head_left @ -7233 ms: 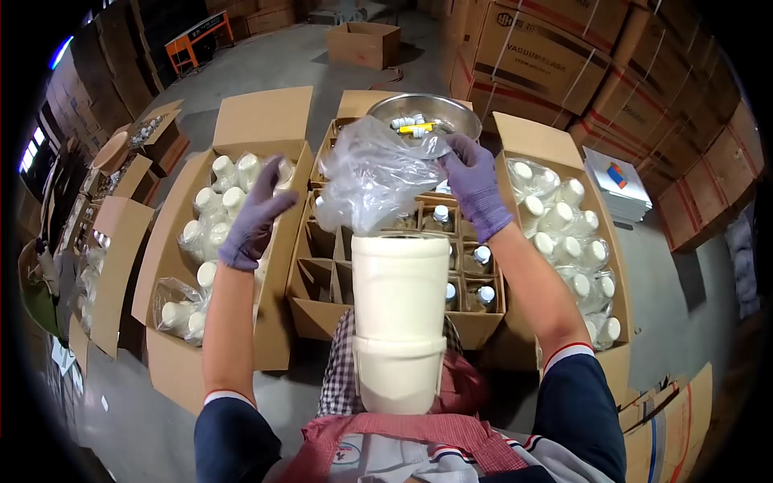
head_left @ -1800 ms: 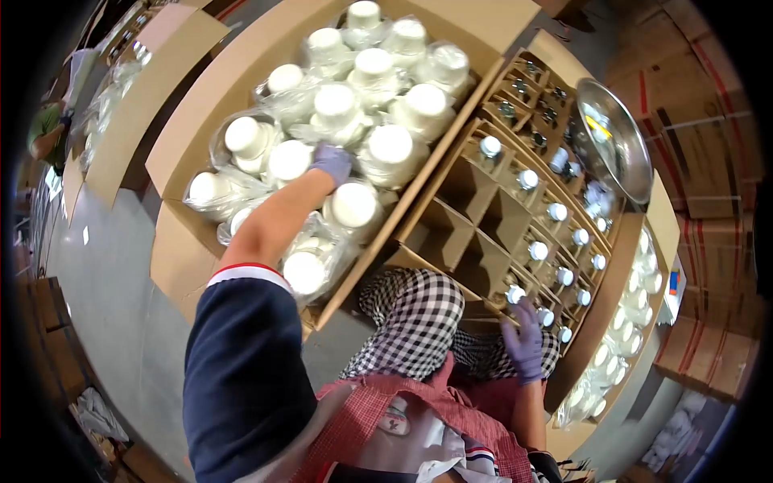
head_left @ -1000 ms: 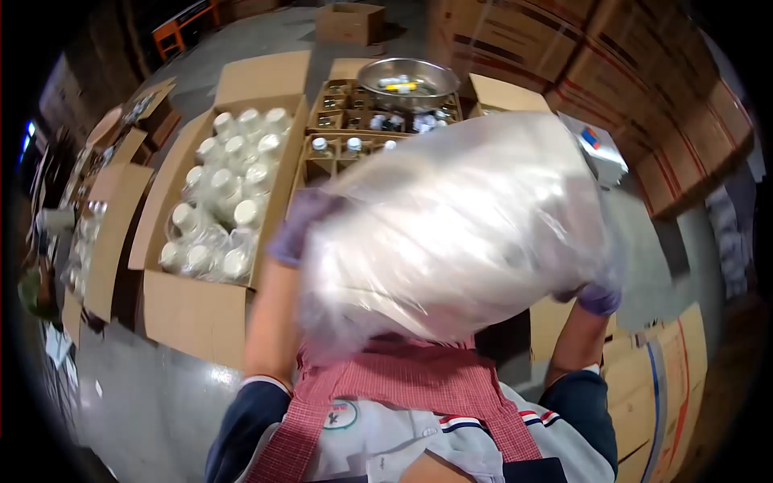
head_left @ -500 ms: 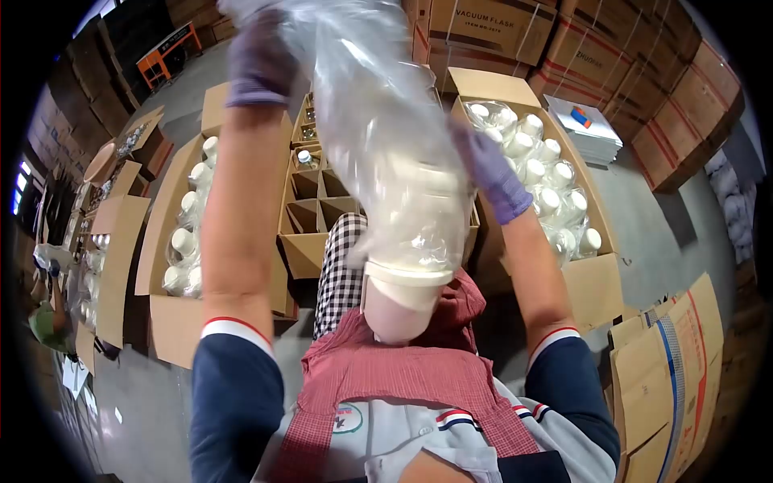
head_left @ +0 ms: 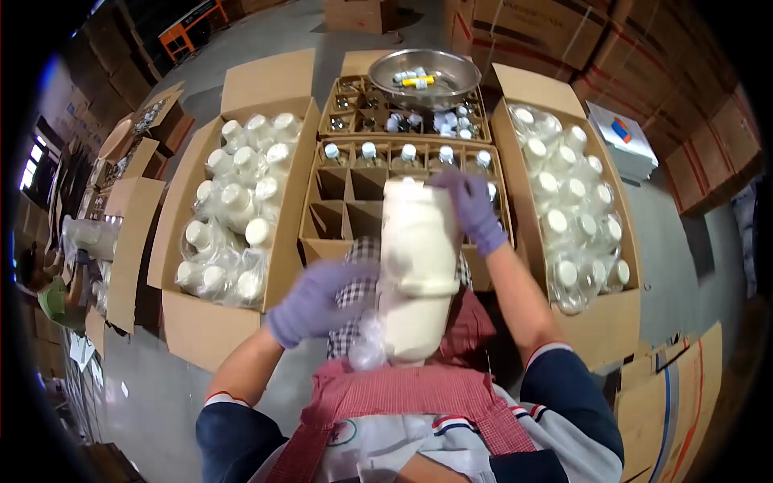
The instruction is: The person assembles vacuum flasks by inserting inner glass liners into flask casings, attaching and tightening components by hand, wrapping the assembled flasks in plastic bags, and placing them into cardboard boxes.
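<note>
A cream vacuum flask [head_left: 417, 241] stands tilted on my lap, against the red checked apron [head_left: 403, 394]. My right hand [head_left: 475, 211], in a purple glove, grips its upper right side. My left hand [head_left: 314, 304], gloved the same way, is beside the flask's left side; motion smears its fingers. A crumpled clear plastic bag [head_left: 368, 344] lies low at the flask's left. Just beyond the flask is a divided carton [head_left: 310, 241] with glass bottles [head_left: 408, 154] in its back row and some bare compartments.
Open cartons of bagged white-capped flasks stand left [head_left: 241, 193] and right [head_left: 576, 193]. A steel bowl [head_left: 378, 87] with yellow items sits on the back carton. Stacked boxes [head_left: 531, 32] rise behind. Another person [head_left: 60, 298] works at far left.
The large clear bag is off the flask's upper part, leaving it bare. My left hand has come down from high up to the flask's left side. The view has shifted, showing more cartons.
</note>
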The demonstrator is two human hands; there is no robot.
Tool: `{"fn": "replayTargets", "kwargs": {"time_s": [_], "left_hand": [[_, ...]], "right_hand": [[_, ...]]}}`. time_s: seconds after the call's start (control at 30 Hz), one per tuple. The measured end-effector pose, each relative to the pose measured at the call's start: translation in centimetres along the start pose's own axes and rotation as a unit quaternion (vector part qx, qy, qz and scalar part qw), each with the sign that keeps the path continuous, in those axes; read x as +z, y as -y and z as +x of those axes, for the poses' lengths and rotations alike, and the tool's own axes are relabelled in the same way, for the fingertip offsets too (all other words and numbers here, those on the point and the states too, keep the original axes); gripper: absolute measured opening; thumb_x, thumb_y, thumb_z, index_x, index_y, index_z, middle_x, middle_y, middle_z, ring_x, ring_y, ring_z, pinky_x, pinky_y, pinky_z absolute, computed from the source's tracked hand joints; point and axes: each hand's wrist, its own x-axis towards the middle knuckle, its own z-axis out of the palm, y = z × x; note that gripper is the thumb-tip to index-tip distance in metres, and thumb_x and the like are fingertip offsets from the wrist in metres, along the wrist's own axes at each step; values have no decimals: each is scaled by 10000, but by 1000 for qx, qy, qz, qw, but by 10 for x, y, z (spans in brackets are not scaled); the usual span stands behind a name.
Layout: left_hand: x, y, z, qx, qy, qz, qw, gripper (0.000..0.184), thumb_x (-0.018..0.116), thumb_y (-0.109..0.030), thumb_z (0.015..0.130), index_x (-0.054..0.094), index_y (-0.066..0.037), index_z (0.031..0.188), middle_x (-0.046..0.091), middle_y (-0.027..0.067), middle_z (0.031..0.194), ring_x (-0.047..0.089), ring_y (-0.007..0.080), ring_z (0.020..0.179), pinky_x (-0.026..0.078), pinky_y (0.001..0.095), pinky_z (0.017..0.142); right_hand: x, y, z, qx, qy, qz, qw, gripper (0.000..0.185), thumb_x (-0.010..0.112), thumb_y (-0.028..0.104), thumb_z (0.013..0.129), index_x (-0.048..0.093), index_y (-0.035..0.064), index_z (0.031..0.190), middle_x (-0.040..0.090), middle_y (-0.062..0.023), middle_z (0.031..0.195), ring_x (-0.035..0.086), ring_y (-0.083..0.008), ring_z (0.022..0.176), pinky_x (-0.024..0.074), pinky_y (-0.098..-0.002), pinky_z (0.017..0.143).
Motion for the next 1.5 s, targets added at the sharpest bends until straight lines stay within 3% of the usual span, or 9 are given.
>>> {"fn": "replayTargets", "kwargs": {"time_s": [0.47, 0.6, 0.7, 0.8, 1.17, 1.27, 1.37, 1.43, 1.5], "left_hand": [[-25, 54, 179, 107, -33, -139, 984, 730, 448, -535, 993, 385, 22, 1461, 301, 218, 1559, 249, 357, 1466, 193, 457, 1204], [-5, 88, 185, 441, -132, -183, 869, 813, 427, -616, 975, 394, 50, 1439, 361, 276, 1490, 400, 402, 1362, 259, 440, 1171], [-9, 102, 202, 25, -125, -210, 969, 745, 721, -240, 768, 439, -25, 1423, 535, 179, 1333, 499, 395, 1261, 364, 444, 1114], [-21, 76, 198, 331, -75, -192, 921, 691, 647, -489, 847, 541, 24, 1297, 545, 207, 1328, 487, 387, 1287, 328, 447, 1133], [-30, 299, 299, -179, -318, -107, 925, 274, 516, -234, 975, 666, -72, 1136, 675, 104, 1140, 637, 264, 1036, 475, 410, 950], [12, 469, 247, -404, -30, 301, 863, 566, 600, -384, 892, 456, -136, 1380, 605, 180, 1238, 584, 348, 1154, 425, 508, 997], [0, 441, 244, -381, 38, 338, 860, 670, 653, -384, 848, 404, -131, 1417, 530, 179, 1356, 518, 344, 1267, 315, 510, 1104], [-10, 443, 244, -353, 33, 353, 866, 665, 697, -440, 808, 466, -136, 1353, 596, 161, 1253, 578, 319, 1182, 377, 478, 1032], [-35, 393, 246, -307, -15, 368, 878, 639, 706, -446, 797, 495, -137, 1316, 625, 141, 1197, 612, 308, 1094, 407, 465, 977]], "right_hand": [[-36, 33, 67, -150, 164, 65, 973, 541, 343, 412, 1007, 637, 6, 1209, 619, -216, 1242, 567, -389, 1202, 387, -461, 1093], [-25, 1, 59, 66, 12, 209, 976, 635, 297, 492, 1042, 638, -15, 1213, 633, -209, 1231, 567, -380, 1219, 390, -451, 1093], [-32, 21, 83, -147, 154, 141, 967, 473, 529, 393, 932, 688, 6, 1153, 668, -173, 1195, 597, -368, 1192, 373, -465, 1107], [-11, -30, 82, 22, 32, 145, 989, 685, 390, 603, 975, 661, 18, 1208, 629, -180, 1284, 566, -347, 1241, 360, -474, 1117], [24, -151, 123, 164, -124, 420, 884, 467, 344, 397, 1049, 566, 34, 1242, 657, -143, 1127, 652, -232, 1056, 569, -365, 879], [30, -194, 87, 276, -143, 629, 713, 482, 389, 362, 1034, 497, 20, 1356, 639, -150, 1219, 637, -252, 1097, 535, -399, 963], [46, -241, 23, 212, -117, 163, 956, 468, 410, 370, 1028, 542, 13, 1301, 648, -137, 1203, 642, -235, 1070, 537, -390, 912], [34, -215, 31, 423, -141, 473, 760, 417, 534, 336, 987, 583, -1, 1228, 668, -98, 1141, 657, -234, 988, 536, -366, 848], [20, -195, 41, 396, -132, 208, 885, 342, 582, 259, 971, 607, 11, 1205, 672, -102, 1099, 646, -232, 987, 525, -360, 839]]}}
